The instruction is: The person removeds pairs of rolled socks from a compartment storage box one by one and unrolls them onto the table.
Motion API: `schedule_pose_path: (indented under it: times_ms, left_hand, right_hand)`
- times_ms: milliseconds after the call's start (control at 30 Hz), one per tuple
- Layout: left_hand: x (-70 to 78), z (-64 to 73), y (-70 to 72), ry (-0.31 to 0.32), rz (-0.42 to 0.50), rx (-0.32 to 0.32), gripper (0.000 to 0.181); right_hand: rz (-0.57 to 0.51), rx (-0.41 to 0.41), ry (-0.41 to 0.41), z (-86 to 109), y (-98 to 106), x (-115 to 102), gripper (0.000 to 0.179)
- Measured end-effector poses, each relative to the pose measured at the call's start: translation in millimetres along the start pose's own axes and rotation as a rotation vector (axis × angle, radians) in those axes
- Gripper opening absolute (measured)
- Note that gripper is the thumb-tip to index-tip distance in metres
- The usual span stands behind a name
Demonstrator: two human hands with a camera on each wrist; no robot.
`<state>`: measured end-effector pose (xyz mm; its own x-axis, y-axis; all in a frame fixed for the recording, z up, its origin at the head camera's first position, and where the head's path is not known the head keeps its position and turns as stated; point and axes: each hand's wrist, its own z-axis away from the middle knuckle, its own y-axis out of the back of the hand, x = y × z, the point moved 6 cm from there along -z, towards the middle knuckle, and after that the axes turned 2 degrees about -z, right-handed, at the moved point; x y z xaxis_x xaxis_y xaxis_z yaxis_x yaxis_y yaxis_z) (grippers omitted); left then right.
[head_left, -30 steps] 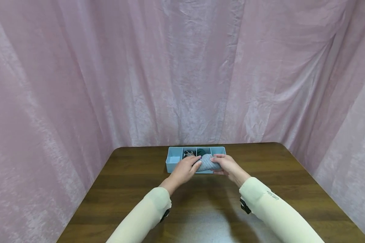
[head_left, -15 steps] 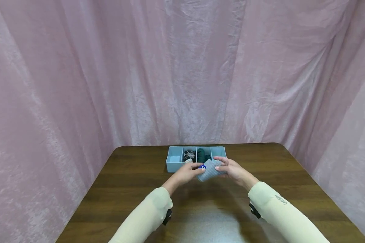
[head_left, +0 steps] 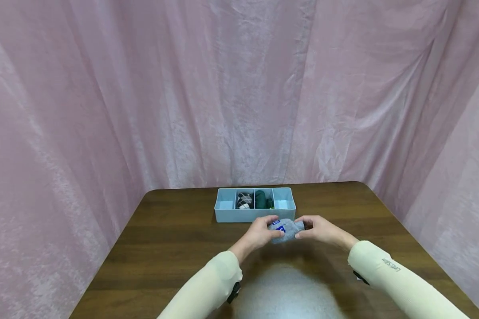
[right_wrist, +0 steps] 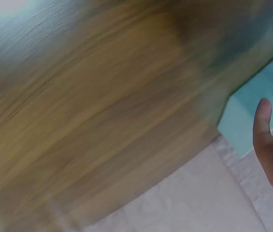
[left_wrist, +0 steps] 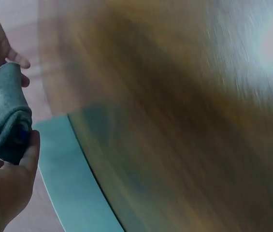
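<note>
1. Cloth (head_left: 290, 230) sits between left grip (head_left: 259, 233) and right grip (head_left: 323, 230), which pinch its ends, maybe so the roll won't come loose.
2. Box (head_left: 239, 216) stands on the worktop (head_left: 175, 248) just past both grips, likely to be close.
3. Half a second ago, the cloth hid more of the box.
</note>
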<state>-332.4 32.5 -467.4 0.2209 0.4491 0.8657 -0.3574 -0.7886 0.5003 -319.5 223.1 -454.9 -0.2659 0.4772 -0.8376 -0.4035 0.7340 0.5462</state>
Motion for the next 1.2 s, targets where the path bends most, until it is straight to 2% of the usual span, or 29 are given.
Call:
schedule_pose_path:
  times_ms: [67, 233, 467, 567, 733, 933, 1067, 1200]
  left_hand:
    - [2.6, 0.3, -10.1, -0.007, -0.021, 0.004, 0.054]
    - [8.0, 2.4, -34.8, -0.035, -0.083, 0.015, 0.044]
    - [11.1, 9.1, -65.6, -0.044, -0.141, -0.029, 0.039]
    - [12.5, 10.3, -75.2, -0.064, -0.181, -0.029, 0.039]
    - [14.7, 13.0, -89.7, -0.135, -0.298, -0.023, 0.041]
    - [17.9, 16.6, -95.4, -0.176, -0.394, -0.028, 0.054]
    - [21.1, 17.8, -95.5, -0.229, -0.432, -0.048, 0.063]
    - [25.5, 21.3, -92.2, -0.302, -0.366, -0.102, 0.065]
  right_hand:
    - [0.059, 0.002, 0.01, 7.3, 3.0, 4.5, 0.039]
    - [0.093, -0.035, 0.02, 22.0, 6.9, 19.8, 0.037]
    - [0.159, -0.062, 0.067, 42.9, 10.6, 36.3, 0.036]
    - [0.146, -0.06, 0.068, 50.4, 10.5, 42.7, 0.036]
    - [0.124, -0.09, 0.05, 60.1, 8.2, 51.5, 0.041]
    - [0.158, -0.103, 0.045, 69.9, 13.7, 51.1, 0.052]
    - [0.155, -0.106, 0.038, 75.3, 17.6, 48.3, 0.048]
    - [0.162, -0.087, 0.042, 76.5, 19.5, 47.5, 0.043]
